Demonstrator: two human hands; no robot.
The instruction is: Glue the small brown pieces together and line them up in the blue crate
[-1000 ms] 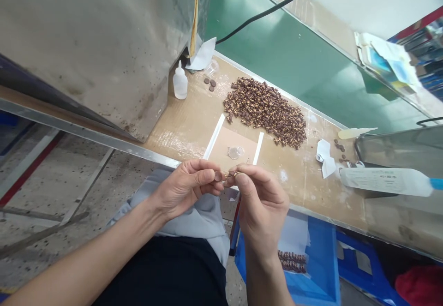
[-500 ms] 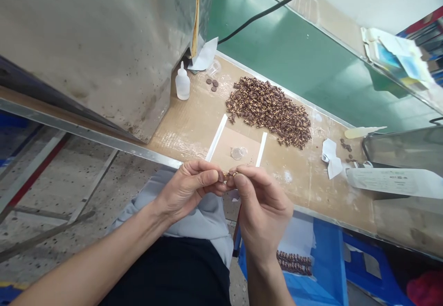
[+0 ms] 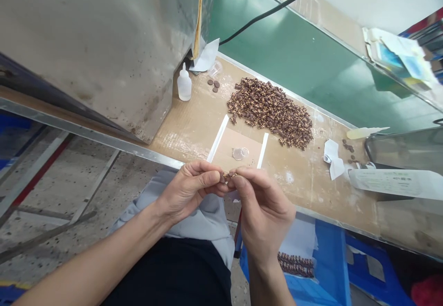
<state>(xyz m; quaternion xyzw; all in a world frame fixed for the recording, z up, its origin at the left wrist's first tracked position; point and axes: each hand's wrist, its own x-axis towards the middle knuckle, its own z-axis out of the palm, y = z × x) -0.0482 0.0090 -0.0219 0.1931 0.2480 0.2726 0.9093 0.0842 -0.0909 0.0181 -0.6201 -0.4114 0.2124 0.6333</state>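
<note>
Between my two hands, over the table's front edge, is a small brown and gold piece (image 3: 226,176), mostly covered by fingertips. My left hand (image 3: 194,183) pinches its left end between thumb and fingers. On the other side my right hand (image 3: 261,202) grips the right end with thumb and forefinger. Just beyond the fingers a small clear plastic cup (image 3: 239,153) sits on a cardboard patch between two white strips (image 3: 218,138). Farther back lies a big heap of similar brown and gold pieces (image 3: 272,110).
A white squeeze bottle (image 3: 184,83) and several brown discs (image 3: 215,85) are at the back left. Crumpled white paper (image 3: 332,158) and a pale dropper bottle (image 3: 365,133) lie to the right. Below the edge, a blue crate (image 3: 330,260) holds rows of brown pieces (image 3: 296,265).
The view has shifted very slightly. Both hands keep their pinch on the small piece, with the right fingertips turned a little.
</note>
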